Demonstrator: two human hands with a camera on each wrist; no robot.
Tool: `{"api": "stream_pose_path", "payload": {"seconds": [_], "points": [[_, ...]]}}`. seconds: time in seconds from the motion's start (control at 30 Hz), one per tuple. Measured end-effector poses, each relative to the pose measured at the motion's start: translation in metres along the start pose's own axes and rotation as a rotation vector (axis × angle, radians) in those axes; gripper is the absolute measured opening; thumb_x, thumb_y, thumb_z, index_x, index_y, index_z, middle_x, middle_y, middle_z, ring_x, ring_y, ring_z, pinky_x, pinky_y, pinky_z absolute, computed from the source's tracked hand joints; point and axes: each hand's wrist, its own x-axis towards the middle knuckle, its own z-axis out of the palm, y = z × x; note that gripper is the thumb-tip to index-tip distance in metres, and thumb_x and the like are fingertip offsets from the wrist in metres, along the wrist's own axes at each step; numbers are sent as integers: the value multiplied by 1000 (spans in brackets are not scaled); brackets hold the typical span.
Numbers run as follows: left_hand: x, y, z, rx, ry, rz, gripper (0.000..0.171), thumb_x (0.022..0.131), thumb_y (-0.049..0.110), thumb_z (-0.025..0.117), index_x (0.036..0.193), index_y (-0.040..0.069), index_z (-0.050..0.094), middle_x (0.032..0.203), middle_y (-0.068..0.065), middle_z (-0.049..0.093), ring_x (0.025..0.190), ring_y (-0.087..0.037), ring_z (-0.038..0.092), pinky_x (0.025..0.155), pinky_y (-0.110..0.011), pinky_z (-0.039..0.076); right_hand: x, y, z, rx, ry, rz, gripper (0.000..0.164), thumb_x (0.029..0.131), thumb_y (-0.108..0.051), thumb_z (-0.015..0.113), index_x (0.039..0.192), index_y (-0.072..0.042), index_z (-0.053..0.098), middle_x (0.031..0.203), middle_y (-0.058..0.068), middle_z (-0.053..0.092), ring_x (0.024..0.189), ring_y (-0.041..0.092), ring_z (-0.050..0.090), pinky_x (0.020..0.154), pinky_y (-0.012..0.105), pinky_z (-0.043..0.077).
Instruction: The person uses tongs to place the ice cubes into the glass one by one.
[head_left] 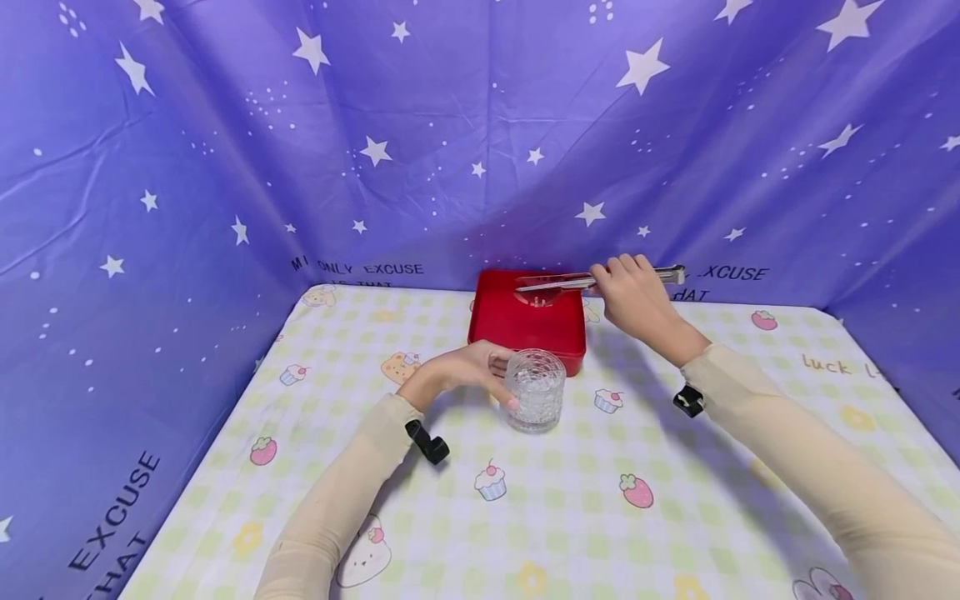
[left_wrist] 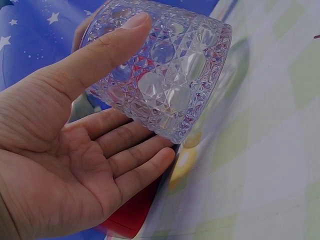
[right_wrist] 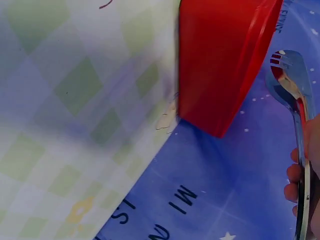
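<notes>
A clear cut-glass tumbler (head_left: 535, 392) stands in front of the red tray, its patterned wall showing up close in the left wrist view. My left hand (head_left: 480, 371) holds it from the left, thumb (left_wrist: 117, 42) along the near side and the other fingers around and below the far side. Over the red tray (head_left: 525, 329), my right hand (head_left: 633, 292) grips metal serving tongs (head_left: 570, 282) by the handles. The tongs point left; one end is spoon-shaped and the other slotted like a fork in the right wrist view. Small clear glints show in the tray beneath the tips.
A checked tablecloth (head_left: 555, 533) with printed cakes and strawberries covers the table. Behind the tray hangs a purple curtain (head_left: 420, 192) with white stars, continuing along both sides. Black straps (head_left: 427, 442) sit at both wrists.
</notes>
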Motion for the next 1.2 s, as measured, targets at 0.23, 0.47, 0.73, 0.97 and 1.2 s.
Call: {"api": "stream_pose_path", "payload": {"seconds": [0.23,0.47,0.73,0.97,1.2], "points": [[-1,2,1,7,4,2,68,75,1,85,139,4,62,130,-9,70,118,-17,65,106,-29,53,1,5,22,-29,-79,51,15,85,-3,73,87,4,61,74,22,61,70,40,55,64,44,41],[1,0,2,6,10,-4,67,75,1,86,138,4,62,130,-9,70,120,-17,64,107,-29,52,1,6,31,-66,-119,61,16,82,-2,74,87,4,61,76,22,62,74,40,56,68,46,43],[-1,1,1,10,12,1,68,75,1,85,138,4,62,130,-9,70,120,-17,64,108,-29,52,3,6,35,-93,-161,73,8,83,2,66,89,5,61,79,23,63,77,40,57,72,46,44],[0,0,1,-2,-7,17,67,75,-2,85,138,2,61,128,-11,71,116,-15,66,105,-28,53,5,2,35,-99,-257,94,15,79,3,69,92,4,62,81,22,64,81,39,57,75,46,44],[0,0,1,-18,-3,21,67,74,-5,83,137,1,62,127,-13,71,114,-15,67,104,-28,54,8,-5,35,-94,-265,90,18,81,-4,75,91,3,62,83,22,64,82,39,57,77,46,45]]}}
